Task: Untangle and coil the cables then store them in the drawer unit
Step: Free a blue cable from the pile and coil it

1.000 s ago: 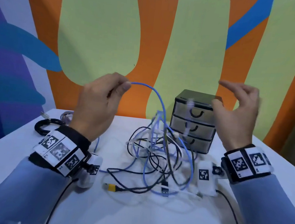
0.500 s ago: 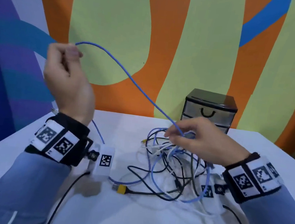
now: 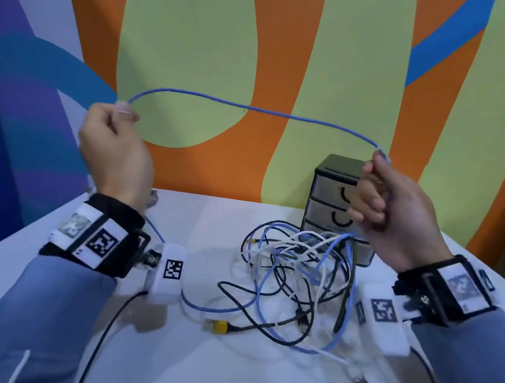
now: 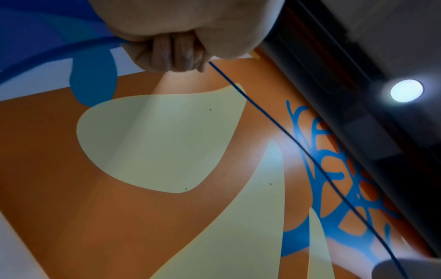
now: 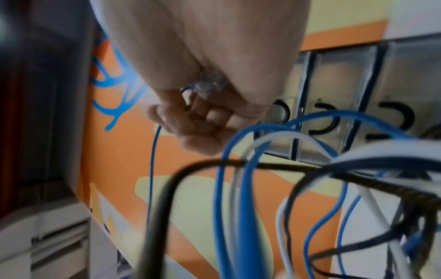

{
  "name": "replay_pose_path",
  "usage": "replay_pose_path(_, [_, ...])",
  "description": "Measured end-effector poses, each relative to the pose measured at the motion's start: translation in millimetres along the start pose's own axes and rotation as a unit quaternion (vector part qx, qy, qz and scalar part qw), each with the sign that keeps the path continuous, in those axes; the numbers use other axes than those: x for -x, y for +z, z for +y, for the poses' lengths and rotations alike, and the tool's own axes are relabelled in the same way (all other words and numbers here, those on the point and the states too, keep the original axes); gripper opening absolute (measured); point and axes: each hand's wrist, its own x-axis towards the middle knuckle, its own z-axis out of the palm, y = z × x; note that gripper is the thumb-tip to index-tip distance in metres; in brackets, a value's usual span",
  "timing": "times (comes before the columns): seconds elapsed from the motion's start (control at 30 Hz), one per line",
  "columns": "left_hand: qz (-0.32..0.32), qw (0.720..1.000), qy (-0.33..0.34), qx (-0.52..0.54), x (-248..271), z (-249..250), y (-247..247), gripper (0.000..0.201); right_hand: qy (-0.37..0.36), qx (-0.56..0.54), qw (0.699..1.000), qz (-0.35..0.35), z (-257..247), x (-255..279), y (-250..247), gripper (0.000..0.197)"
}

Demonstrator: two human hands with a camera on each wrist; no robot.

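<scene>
Blue cable (image 3: 254, 109): one length stretched in the air between both raised hands, sagging slightly, above the desk (image 3: 192, 373) and in front of the painted wall (image 3: 338, 59); the remainder drops from the right hand into the tangle below. Left hand (image 3: 114, 153): held up at the left, fingers (image 4: 171, 54) curled into a fist, the cable pinched at thumb and forefinger; a further run of blue leaves the underside of the hand toward the desk. Right hand (image 3: 399, 214): raised in front of the drawer unit, fingers (image 5: 203, 120) curled together around the cable; the wrist view is blurred, so the exact pinch point is probably at the fingertips but not certain. Cable tangle (image 3: 297, 284): blue, white and black leads heaped on the desk, just before the drawer unit and between the two wrists. Yellow connector (image 3: 219, 327): lying on the desk at the near edge of the heap, on a black lead. Drawer unit (image 3: 337, 182): small, black-topped, clear-fronted drawers with black handles, at the back right of the desk, all drawers pushed in as far as visible.
</scene>
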Motion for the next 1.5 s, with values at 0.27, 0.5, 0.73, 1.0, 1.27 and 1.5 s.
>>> replay_pose_path(0.27, [-0.055, 0.991, 0.113, 0.038, 16.7, 22.0, -2.4, 0.031, 0.014, 0.195, 0.971, -0.137, 2.9, 14.2, 15.3, 0.025])
replay_pose_path(0.5, [-0.199, 0.950, 0.228, -0.084, 36.8, 31.1, -12.5, 0.032, 0.019, 0.193, 0.967, -0.164, 7.2, 30.2, 27.2, 0.036])
replay_pose_path(0.73, [-0.146, 0.954, 0.260, -0.036, 13.9, 85.7, -50.3, 0.044, -0.059, 0.117, 0.982, -0.139, -40.3, 58.6, 45.4, 0.021])
replay_pose_path(1.0, [-0.144, 0.929, 0.332, -0.075, -17.5, 146.3, -83.4, 0.047, -0.012, 0.552, 0.772, -0.315, 9.3, 79.3, 78.3, 0.030])
replay_pose_path(1.27, [-0.185, 0.863, 0.335, -0.330, -34.8, 113.4, -132.1, 0.034, 0.038, 0.780, 0.534, -0.324, 29.4, 81.2, 66.4, 0.016])
replay_pose_path(1.5, [-0.199, 0.889, 0.163, -0.379, -51.8, 74.4, -172.2, 0.031, 0.074, 0.739, 0.628, -0.232, 13.4, 75.1, 9.6, 0.076])
